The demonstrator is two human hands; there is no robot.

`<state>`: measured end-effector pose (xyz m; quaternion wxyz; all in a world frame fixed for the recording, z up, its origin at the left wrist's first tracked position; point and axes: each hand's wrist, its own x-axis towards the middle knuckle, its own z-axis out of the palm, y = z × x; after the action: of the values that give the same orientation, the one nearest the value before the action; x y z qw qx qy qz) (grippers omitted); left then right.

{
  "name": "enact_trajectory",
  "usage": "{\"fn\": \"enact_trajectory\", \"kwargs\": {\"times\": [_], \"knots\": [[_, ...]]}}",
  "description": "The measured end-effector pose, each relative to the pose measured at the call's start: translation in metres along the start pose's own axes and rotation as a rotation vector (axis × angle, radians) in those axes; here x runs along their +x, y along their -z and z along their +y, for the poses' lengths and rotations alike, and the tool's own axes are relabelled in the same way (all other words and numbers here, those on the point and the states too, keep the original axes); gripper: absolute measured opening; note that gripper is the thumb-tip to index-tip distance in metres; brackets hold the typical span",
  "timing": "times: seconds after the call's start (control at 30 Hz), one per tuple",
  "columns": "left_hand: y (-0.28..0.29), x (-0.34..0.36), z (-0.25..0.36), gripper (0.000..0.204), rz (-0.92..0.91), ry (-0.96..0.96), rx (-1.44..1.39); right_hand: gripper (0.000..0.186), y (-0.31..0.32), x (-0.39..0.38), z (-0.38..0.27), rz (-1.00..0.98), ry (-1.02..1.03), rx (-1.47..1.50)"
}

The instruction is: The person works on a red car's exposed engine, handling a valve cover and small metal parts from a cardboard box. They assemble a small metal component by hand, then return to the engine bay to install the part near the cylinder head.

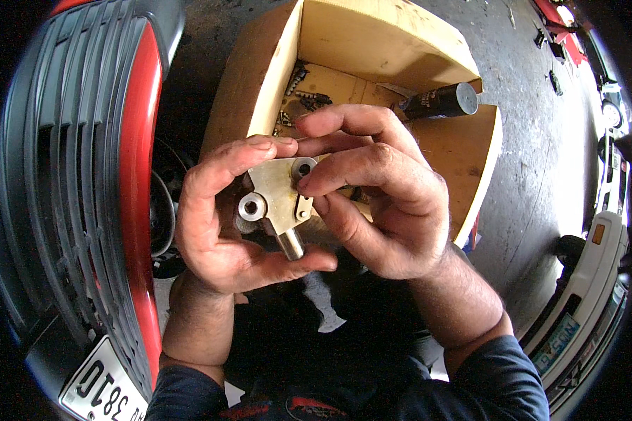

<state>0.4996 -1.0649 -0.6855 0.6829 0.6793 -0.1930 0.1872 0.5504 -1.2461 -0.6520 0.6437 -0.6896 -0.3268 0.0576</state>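
Left hand (207, 245) clamped around metal bracket (276, 188), right hand (399, 203) — seemingly — pinching it too, carton (386, 31) beyond

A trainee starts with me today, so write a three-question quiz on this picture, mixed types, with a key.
1. The left hand and right hand hold a small part. What does it look made of?
A) cardboard
B) metal
C) cloth

2. True or false: the cardboard box is open at the top.

3. Fill in: beside the black slatted car panel, at the left of the picture, runs a strip coloured ____.

Key: 1. B; 2. True; 3. red.
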Motion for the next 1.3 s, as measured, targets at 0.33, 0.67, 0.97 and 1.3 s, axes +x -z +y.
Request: {"fn": "enact_trajectory", "kwargs": {"times": [0.33,0.67,0.97,1.3], "knots": [[0.002,-0.007,-0.002,0.090,-0.049,0.098,0.004,0.017,0.007,0.005,-0.001,-0.013,0.020,-0.110],[0.007,-0.005,0.000,0.090,-0.056,0.204,-0.098,0.016,0.007,0.002,-0.001,-0.044,0.013,-0.097],[0.003,-0.006,0.001,0.088,-0.041,0.223,-0.141,0.016,0.004,-0.002,0.001,-0.018,-0.057,-0.037],[0.008,-0.008,-0.001,0.092,-0.004,0.244,-0.145,0.013,0.010,0.005,0.002,-0.050,-0.033,-0.040]]}}
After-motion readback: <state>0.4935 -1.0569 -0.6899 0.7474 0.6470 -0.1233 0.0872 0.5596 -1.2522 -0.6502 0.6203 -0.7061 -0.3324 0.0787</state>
